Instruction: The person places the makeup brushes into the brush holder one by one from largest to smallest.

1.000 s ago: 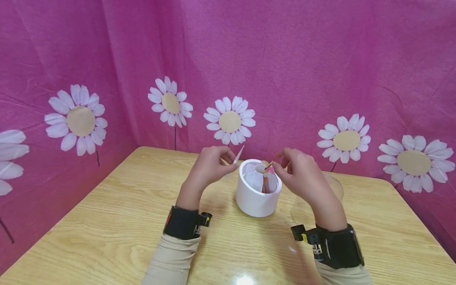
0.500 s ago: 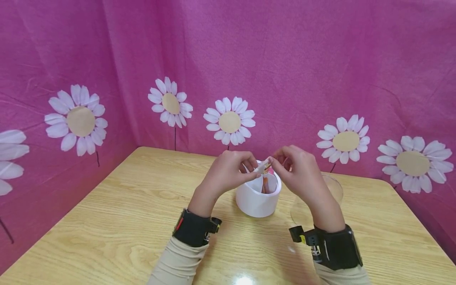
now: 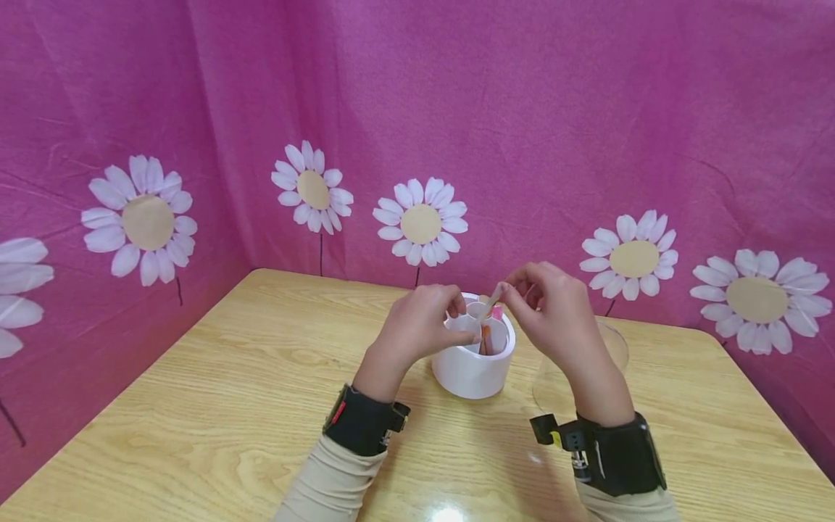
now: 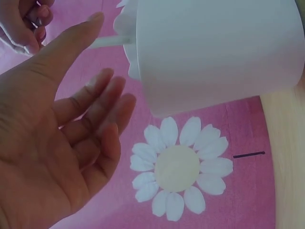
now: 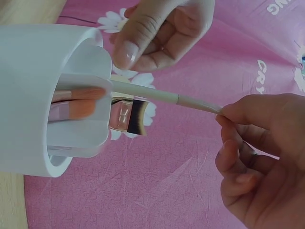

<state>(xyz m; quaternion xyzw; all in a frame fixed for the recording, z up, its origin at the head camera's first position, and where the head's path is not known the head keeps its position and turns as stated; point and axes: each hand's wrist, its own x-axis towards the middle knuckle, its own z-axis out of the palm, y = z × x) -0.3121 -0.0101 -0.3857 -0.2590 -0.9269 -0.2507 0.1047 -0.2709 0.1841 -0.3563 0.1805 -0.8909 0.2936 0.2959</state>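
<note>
A round white brush holder (image 3: 471, 375) with inner compartments stands on the table. My right hand (image 3: 548, 312) pinches a slim white makeup brush (image 5: 147, 92) by its bristle end, above the holder. The brush slants down, its handle end reaching into the holder. Beside the rim is my left hand (image 3: 417, 320), thumb and fingers spread apart and holding nothing. In the right wrist view, two orange-bristled brushes (image 5: 82, 110) sit in one compartment. A flat brush (image 5: 137, 117) with dark, pale-edged bristles sticks out past the rim.
A clear round cover (image 3: 615, 346) lies on the wooden table (image 3: 215, 406), right of the holder and partly behind my right forearm. A pink cloth (image 3: 522, 109) with white daisies hangs behind and to the left of the table.
My left hand has moved right, bringing the white brush to the holder, and has let go of it. The right hand, formerly at a dark-tipped brush in the holder, now pinches the white brush.
</note>
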